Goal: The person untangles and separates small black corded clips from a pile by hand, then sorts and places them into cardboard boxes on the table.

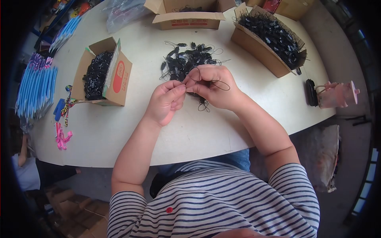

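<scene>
Both hands meet over the middle of the table, fingertips nearly touching. My right hand (217,88) is closed in a pinch on a black cord loop (227,88), whose thin loops stick out above and to the right of the fingers. My left hand (166,102) is also pinched, thumb against forefinger, right beside the right fingertips. Whatever lies between its tips is too small to make out. Just beyond the hands lies a pile of black cord straps with small black clasps (179,63), partly hidden behind the right hand.
Cardboard boxes of small black parts stand at left (119,79) and upper right (254,47); another open box (186,22) is at the back. Blue packets (37,87), pink ribbon (61,139) and a blue object (59,109) lie left. A pink cup (337,95) and black case (311,92) sit right.
</scene>
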Action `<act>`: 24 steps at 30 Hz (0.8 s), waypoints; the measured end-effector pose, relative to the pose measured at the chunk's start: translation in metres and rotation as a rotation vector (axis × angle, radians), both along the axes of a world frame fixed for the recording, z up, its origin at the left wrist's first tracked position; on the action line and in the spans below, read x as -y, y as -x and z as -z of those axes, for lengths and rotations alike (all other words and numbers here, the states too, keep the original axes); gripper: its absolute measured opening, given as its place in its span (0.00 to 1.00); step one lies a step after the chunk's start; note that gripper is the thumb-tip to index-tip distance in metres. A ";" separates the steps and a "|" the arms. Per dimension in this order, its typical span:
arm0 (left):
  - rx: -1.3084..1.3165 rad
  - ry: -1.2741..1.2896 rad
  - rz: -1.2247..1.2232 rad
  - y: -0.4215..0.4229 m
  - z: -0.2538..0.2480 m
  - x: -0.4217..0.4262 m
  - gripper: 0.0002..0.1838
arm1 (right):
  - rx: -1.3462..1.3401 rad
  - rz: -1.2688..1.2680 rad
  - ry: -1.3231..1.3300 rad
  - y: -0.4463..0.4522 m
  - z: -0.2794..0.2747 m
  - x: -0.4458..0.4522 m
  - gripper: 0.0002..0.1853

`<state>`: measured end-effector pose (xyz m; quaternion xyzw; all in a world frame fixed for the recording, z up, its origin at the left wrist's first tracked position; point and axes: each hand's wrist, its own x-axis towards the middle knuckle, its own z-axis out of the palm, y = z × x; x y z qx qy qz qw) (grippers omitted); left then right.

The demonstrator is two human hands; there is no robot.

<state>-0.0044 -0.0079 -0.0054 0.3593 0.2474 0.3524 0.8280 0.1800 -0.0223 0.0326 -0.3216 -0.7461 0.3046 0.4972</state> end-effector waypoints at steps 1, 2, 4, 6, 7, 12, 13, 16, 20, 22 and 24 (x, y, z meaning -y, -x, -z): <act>-0.003 0.004 -0.002 0.000 0.000 0.000 0.05 | -0.002 -0.008 0.034 0.000 -0.001 0.000 0.06; -0.008 0.008 -0.005 0.000 -0.001 0.000 0.05 | -0.005 -0.015 0.068 -0.001 -0.002 0.001 0.06; -0.018 0.015 -0.012 -0.001 -0.003 0.001 0.06 | 0.042 -0.003 0.143 -0.003 -0.006 0.002 0.06; -0.126 -0.032 -0.052 -0.003 -0.002 0.001 0.06 | 0.140 0.037 0.229 -0.006 -0.010 0.004 0.07; -0.180 -0.056 -0.071 -0.004 -0.001 0.000 0.06 | 0.150 0.034 0.143 -0.006 -0.007 0.002 0.07; -0.318 -0.121 -0.164 -0.008 -0.004 0.002 0.07 | 0.298 0.085 -0.109 -0.008 0.008 -0.004 0.08; -0.375 -0.160 -0.177 -0.009 -0.005 0.003 0.07 | 0.327 0.103 -0.116 -0.008 0.008 -0.003 0.08; -0.383 -0.173 -0.177 -0.008 -0.004 0.002 0.08 | 0.403 0.141 -0.129 -0.006 0.007 0.000 0.07; -0.371 -0.160 -0.174 -0.008 -0.005 0.003 0.08 | 0.435 0.146 -0.150 -0.007 0.007 0.000 0.07; -0.360 -0.156 -0.169 -0.008 -0.004 0.002 0.07 | 0.420 0.135 -0.173 -0.006 0.009 -0.001 0.08; -0.354 -0.165 -0.172 -0.007 -0.004 0.002 0.07 | 0.396 0.118 -0.196 -0.005 0.009 -0.002 0.09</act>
